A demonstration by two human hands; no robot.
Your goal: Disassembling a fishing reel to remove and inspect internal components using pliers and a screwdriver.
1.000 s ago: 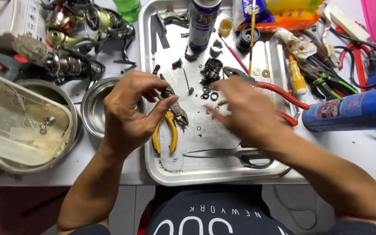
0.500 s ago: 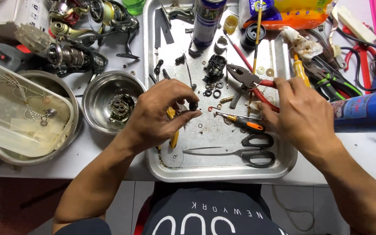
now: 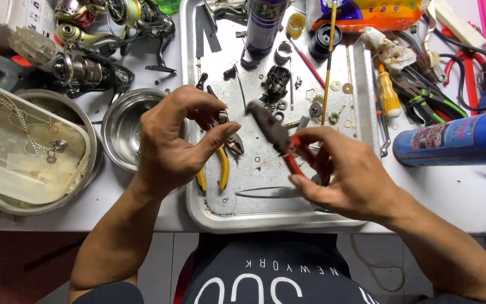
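Over a metal tray of loose reel parts (disassembly well advanced), the right hand grips red-handled pliers; the left hand pinches a small part.

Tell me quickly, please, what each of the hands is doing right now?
Left hand: fingers pinched on a small part too tiny to identify.
Right hand: closed on the red-handled pliers.

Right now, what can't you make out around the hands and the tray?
- Head view: what the left hand pinches is hidden by its fingers.
- Red-handled pliers in the right hand: blurred, so the jaws are unclear.
- Scissors: handles hidden behind that hand.
- Loose washers on the metal tray: too small.
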